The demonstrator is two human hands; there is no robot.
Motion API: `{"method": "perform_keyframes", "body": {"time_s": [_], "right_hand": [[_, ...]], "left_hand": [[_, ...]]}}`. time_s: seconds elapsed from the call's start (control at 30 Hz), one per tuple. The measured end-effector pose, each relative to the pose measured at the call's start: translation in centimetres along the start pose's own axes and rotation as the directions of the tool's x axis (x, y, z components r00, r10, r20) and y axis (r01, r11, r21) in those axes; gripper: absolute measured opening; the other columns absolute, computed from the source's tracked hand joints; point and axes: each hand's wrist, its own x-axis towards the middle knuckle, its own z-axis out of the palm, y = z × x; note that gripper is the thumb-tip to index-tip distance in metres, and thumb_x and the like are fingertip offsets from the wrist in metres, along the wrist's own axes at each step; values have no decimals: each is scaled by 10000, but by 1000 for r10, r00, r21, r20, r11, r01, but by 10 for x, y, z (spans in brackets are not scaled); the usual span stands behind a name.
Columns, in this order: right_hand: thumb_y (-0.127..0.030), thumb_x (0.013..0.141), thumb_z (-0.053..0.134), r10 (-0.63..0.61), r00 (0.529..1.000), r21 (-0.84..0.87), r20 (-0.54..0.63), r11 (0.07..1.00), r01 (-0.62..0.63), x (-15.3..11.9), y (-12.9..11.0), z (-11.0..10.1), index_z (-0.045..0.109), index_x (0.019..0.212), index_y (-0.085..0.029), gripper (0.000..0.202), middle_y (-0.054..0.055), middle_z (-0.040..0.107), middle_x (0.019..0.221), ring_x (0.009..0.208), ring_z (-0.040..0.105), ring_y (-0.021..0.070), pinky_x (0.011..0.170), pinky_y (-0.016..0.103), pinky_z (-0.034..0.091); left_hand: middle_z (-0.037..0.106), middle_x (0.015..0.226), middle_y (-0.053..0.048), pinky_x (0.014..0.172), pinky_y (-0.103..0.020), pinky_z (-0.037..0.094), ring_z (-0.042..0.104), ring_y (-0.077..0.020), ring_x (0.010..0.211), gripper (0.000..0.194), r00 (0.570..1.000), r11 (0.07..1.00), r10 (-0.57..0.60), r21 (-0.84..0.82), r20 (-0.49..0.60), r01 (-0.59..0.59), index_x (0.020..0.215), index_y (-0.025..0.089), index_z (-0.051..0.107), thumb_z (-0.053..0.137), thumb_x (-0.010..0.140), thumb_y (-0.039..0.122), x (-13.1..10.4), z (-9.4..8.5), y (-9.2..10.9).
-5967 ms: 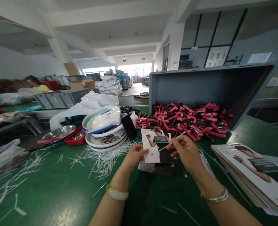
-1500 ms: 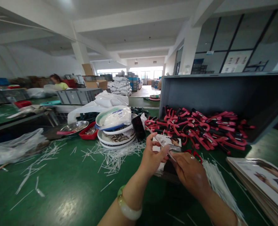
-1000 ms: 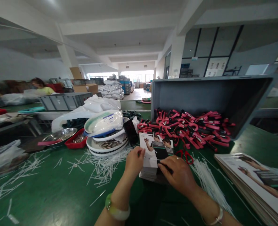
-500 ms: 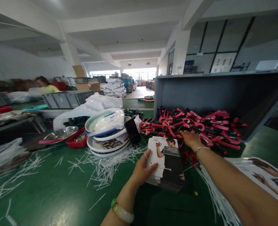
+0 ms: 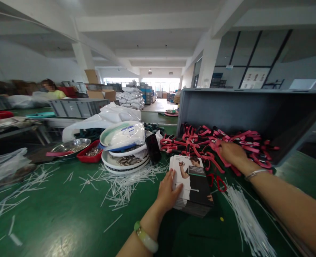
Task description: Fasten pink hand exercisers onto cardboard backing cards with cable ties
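Note:
A stack of printed cards (image 5: 197, 185) lies on the green table, with my left hand (image 5: 168, 189) resting on its left edge, fingers spread. Up and to the right, my right hand (image 5: 231, 153) is at the front of a heap of red-handled pliers (image 5: 192, 139), its fingers around the handle of one of them. The heap spills out of a tipped grey crate (image 5: 240, 107). Red-handled scissors (image 5: 217, 182) lie just right of the cards.
White ties (image 5: 246, 217) lie in a bundle at the right and are scattered left of the cards. Stacked white trays (image 5: 125, 162), a dark phone (image 5: 153, 148), a red tray (image 5: 89, 152) and a metal dish (image 5: 72, 146) stand left. A person (image 5: 52, 89) is far behind.
My right hand has moved right along the pliers heap and now has hold of a pair. My left hand stays on the card stack. The view has shifted slightly.

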Motion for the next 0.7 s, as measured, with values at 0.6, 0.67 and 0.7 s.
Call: {"method": "perform_keyframes", "body": {"time_s": [0.6,0.67,0.7], "right_hand": [[-347,765,662,-591,807,145,-12,797,586,-93,-119,-55,697,897,-170,224,110,688,896,850,642,241,709,287,446],[-431,744,674,-616,787,293,-39,746,598,-95,-120,-56,704,881,-179,288,90,696,875,830,636,227,699,277,438],[-467,764,641,-610,790,365,-64,722,587,-93,-118,-56,708,873,-185,309,77,702,858,803,634,213,682,272,434]], "left_hand": [[331,1497,-142,1160,-397,189,283,-267,1388,704,1000,967,-29,-252,11,31,1419,145,344,481,828,503,5,-3,-2],[291,1518,-126,1147,-375,225,287,-233,1389,684,998,924,-59,-378,17,61,1450,164,266,362,887,539,3,-6,2],[290,1521,-114,1142,-367,237,292,-222,1387,675,996,895,-83,-438,18,82,1458,179,243,320,901,553,3,-7,4]]}}
